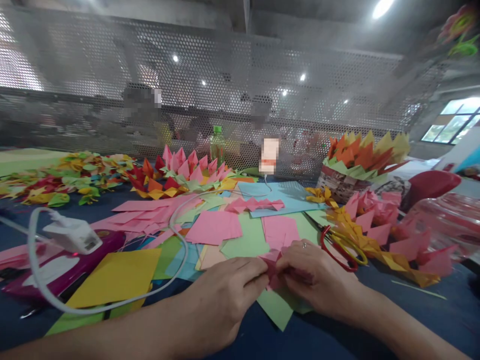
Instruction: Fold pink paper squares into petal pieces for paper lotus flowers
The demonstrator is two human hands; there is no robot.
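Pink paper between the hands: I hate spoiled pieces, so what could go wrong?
The pink paper, pinched by left hand and right hand, might tear. The white cable loops over coloured sheets beside the left forearm and could snag, dragging them. The red-and-yellow-handled scissors lie close to the right hand and might get knocked.

The folded pink paper (270, 256) is looking matt and smooth; the blue surface (257, 337) is appearing cloth-like. Along its far edge, the perforated screen (232, 65) is resembling dull metal. The purple case (84, 264) is showing glossy plastic.
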